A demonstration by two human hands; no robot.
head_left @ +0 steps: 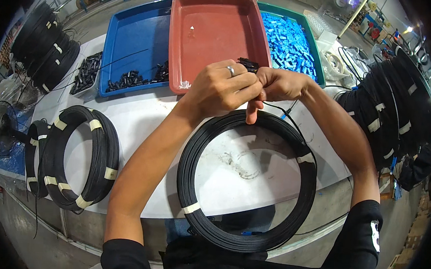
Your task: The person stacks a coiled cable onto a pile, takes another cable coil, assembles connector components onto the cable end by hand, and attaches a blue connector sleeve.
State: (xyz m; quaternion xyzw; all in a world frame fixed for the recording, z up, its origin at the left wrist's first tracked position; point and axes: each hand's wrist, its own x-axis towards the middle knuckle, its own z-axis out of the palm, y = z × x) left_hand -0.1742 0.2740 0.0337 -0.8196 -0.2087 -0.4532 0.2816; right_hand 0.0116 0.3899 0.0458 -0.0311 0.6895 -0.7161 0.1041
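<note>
My left hand (pixel 224 88), with a ring on one finger, is closed and pressed against my right hand (pixel 280 84). The right hand is closed too, around a thin black cable (pixel 282 110) that comes out below the fingers and runs down to the right. What lies between the fingertips is mostly hidden. Small black parts (pixel 248 64) show just beyond the left knuckles; I cannot tell whether they are held. Below both hands, a large coil of black cable (pixel 186 167) with pale tape bands lies over the near edge of the white table.
A red tray (pixel 217 31) stands between a blue tray (pixel 132 40) with black pieces and a green tray (pixel 308 31) of blue pieces. A bin of black parts (pixel 87 75) sits left. Taped cable coils (pixel 103 147) lie nearby; stacked coils (pixel 395 106) rise at right.
</note>
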